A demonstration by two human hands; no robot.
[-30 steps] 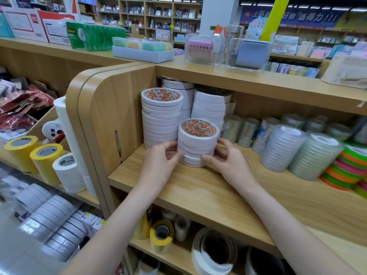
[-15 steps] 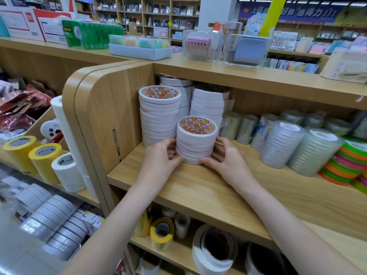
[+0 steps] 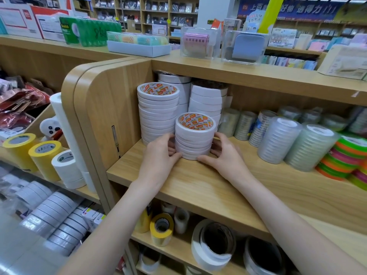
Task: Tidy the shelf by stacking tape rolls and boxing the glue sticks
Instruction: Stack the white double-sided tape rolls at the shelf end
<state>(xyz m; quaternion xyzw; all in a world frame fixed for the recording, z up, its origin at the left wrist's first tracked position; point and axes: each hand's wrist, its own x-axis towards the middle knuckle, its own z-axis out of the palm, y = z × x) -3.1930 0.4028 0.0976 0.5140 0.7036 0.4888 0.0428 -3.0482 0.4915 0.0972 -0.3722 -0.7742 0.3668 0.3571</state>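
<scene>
A short stack of white tape rolls (image 3: 195, 135) stood on the wooden shelf (image 3: 198, 181), and everything else is placed from it. Far to its left, on a lower ledge, sat two yellow tape rolls (image 3: 31, 153) and a white roll (image 3: 66, 167). Between those and the stack rose the shelf's rounded side panel (image 3: 103, 108). Just left of the stack and slightly behind it stood a taller stack of white rolls (image 3: 157, 114), close enough to hem in that side. The left hand (image 3: 160, 155) gripped the short stack's left flank, fingers curled around the lower rolls. The right hand (image 3: 224, 155) gripped its right flank the same way, thumb near the base. Directly behind the stack, more white rolls (image 3: 208, 100) filled the back of the shelf. To its right stood clear tape stacks (image 3: 278, 139), apart from the right hand, and further right neon green and orange rolls (image 3: 345, 155).
</scene>
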